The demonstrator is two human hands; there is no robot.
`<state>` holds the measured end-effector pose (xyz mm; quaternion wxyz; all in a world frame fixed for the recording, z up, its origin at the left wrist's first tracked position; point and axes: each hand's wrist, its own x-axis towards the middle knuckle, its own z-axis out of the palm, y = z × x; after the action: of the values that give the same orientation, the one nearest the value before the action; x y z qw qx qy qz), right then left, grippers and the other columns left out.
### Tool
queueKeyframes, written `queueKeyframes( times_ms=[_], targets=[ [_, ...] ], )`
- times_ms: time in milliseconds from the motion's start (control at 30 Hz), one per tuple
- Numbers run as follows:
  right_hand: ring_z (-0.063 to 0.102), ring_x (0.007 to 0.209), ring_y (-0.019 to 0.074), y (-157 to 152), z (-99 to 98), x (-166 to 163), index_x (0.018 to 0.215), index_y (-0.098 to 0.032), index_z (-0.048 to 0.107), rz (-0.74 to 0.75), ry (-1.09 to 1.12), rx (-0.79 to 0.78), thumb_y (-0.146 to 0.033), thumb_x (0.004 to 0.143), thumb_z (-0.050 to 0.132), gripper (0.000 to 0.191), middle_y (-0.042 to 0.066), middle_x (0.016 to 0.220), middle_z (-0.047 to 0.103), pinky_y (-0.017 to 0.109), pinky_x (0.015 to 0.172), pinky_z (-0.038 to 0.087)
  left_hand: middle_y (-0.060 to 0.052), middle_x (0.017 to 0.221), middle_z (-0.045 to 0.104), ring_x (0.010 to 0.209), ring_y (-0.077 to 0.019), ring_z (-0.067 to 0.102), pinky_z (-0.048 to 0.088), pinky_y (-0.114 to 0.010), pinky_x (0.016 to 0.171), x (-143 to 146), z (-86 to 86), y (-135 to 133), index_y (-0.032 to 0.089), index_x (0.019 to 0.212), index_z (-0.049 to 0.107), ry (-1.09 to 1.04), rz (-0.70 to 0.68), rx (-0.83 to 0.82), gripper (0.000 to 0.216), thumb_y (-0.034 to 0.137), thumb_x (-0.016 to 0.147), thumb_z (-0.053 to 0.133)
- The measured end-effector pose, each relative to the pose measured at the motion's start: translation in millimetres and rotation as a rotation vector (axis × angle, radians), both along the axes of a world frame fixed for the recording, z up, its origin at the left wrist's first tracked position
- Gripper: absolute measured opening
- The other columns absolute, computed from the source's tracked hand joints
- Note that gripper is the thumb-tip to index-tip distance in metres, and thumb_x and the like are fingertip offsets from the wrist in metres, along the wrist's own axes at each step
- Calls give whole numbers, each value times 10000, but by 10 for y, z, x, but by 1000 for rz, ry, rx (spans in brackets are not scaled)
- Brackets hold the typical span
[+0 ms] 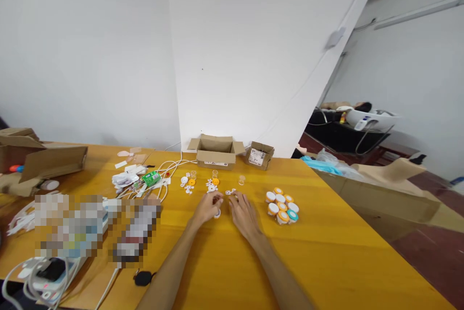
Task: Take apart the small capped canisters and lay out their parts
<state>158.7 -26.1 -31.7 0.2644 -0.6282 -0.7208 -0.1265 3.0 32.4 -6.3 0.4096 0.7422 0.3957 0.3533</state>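
Observation:
My left hand (207,208) is closed, thumb and fingertips drawn together; what they hold, if anything, is too small to make out. Just beneath it on the table, partly hidden, is a small round piece with a white and blue top (217,214). My right hand (242,211) is beside it, palm down with the fingers bent and apart, fingertips close to small white wheel-like parts (229,192). Beyond my hands lie white parts (211,188), an orange cap (216,181) and a clear cup (215,174). Another clear cup (241,180) stands farther right.
Several capped jars (282,206) with white, orange and teal lids cluster at right. More caps (192,182) lie at left. An open carton (216,150) and a smaller box (260,155) stand by the wall. Cables, a phone-like device (137,232) and a black fob (144,278) occupy the left.

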Motion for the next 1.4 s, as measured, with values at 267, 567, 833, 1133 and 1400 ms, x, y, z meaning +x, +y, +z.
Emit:
queueKeyframes(
  times_ms=[267,567,833,1133,1400],
  targets=[
    [558,1131,267,65,-39,-11,1170,-239,635,-50,-55,-62,-232,944,427,307,109,1320,601,387,862,441,-8,765,632,736,-162,578,467,-294,746,-92,-20,11,172,927,653,-5,-154,-146,211,259,737,622],
    [595,1122,242,85,-132,46,1166,-218,633,58,272,41,-223,931,372,351,107,1229,660,400,942,464,-8,971,612,886,-185,542,439,-301,846,-302,-5,-5,197,1010,640,145,-296,-89,452,152,570,732],
    [683,803,240,0,-8,-83,852,-226,663,262,901,-207,-500,872,497,321,69,858,736,363,767,541,1,863,634,800,-161,546,443,-275,768,-195,-72,-19,175,938,653,54,-267,-89,304,141,636,661],
    [665,654,213,56,40,11,776,-210,629,331,1241,-394,-722,651,660,528,34,695,694,331,626,525,-7,825,648,747,-146,575,453,-264,736,-99,-41,-73,163,930,658,-119,-263,-145,268,174,665,697],
    [693,641,222,72,-39,18,837,-215,610,326,1446,-509,-734,528,742,619,28,712,714,372,650,565,-36,885,668,822,-177,598,473,-285,766,-37,-10,-103,173,972,667,-187,-161,-127,324,281,676,744]
  ],
)
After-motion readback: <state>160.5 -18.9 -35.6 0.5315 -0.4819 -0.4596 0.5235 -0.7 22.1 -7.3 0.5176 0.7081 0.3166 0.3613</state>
